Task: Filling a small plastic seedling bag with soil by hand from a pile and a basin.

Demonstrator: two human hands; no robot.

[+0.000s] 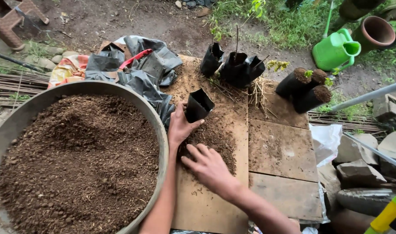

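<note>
My left hand (pixel 179 125) grips the small black plastic seedling bag (pixel 198 105), mouth tilted up-right at frame centre; my right hand (pixel 209 167), fingers spread flat, presses the loose brown soil (pixel 215 138) just below it.

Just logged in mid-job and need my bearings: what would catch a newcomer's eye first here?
The big round basin heaped with brown potting soil fills the lower left. Beside it, on the wooden board, the left hand holds a small black nursery bag open while the right hand lies flat on a loose soil pile. A bright green watering can stands out at the upper right.
</note>
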